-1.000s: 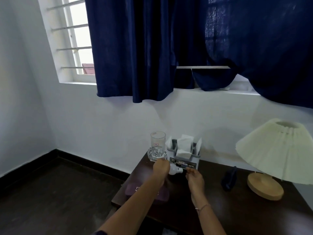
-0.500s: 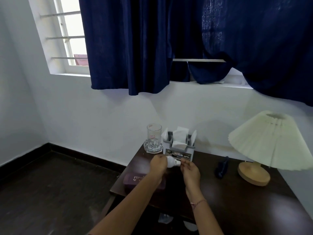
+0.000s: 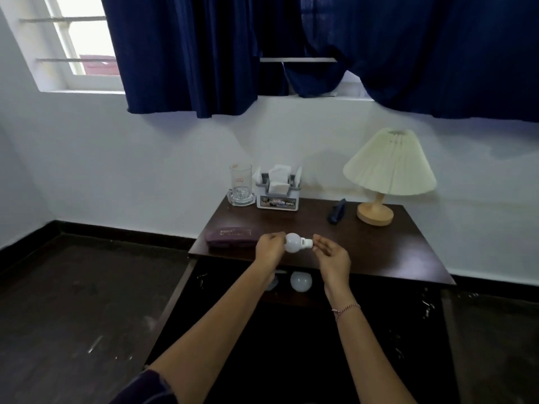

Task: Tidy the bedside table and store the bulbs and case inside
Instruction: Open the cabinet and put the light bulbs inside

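A white bulb [image 3: 294, 242] lies sideways in the air above the front edge of the dark bedside table [image 3: 379, 252]. My left hand [image 3: 269, 249] grips its round end. My right hand [image 3: 332, 255] has its fingertips at the bulb's base, fingers loosely spread. A purple case [image 3: 229, 236] lies on the table's front left corner. Inside the open table below, a second white bulb [image 3: 301, 281] rests on the shelf, and another pale round shape [image 3: 272, 284] shows partly behind my left forearm.
At the back of the table stand a glass mug [image 3: 240, 183], a napkin holder [image 3: 277, 189], a dark blue object [image 3: 337, 211] and a cream lamp [image 3: 388, 170]. Blue curtains hang above. Dark floor lies to the left.
Both hands have carried the bulb from near the napkin holder toward me, to the table's front edge. The view has tilted down, showing the shelf inside.
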Demonstrator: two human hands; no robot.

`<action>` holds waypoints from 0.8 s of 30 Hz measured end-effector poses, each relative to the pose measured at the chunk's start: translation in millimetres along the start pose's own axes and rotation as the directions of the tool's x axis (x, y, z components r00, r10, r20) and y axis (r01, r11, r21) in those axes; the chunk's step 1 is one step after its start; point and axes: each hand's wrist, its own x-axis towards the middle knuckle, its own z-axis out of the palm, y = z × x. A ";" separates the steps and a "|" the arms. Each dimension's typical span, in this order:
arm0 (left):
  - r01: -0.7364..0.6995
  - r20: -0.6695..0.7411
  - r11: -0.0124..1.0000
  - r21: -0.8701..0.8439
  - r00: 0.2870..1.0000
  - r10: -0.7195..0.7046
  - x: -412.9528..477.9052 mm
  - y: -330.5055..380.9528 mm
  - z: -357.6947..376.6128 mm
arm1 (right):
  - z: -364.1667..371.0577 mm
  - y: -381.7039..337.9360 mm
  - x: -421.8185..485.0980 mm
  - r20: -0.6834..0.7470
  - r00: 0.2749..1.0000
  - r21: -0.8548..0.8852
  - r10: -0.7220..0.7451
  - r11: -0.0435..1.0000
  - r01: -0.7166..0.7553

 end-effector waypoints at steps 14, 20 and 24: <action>0.267 0.153 0.961 -0.068 0.955 -0.254 -45.2 -77.6 42.2 | -80.8 68.6 -53.3 -0.130 0.968 0.060 0.213 0.976 -0.207; 0.343 0.111 0.938 0.038 0.932 -0.345 -29.5 -100.8 64.4 | -87.5 103.2 -35.8 -0.180 0.942 0.082 0.284 0.958 -0.273; 0.389 0.128 0.919 0.055 0.911 -0.393 -13.6 -113.6 76.9 | -83.2 125.2 -17.9 -0.213 0.910 0.142 0.357 0.932 -0.332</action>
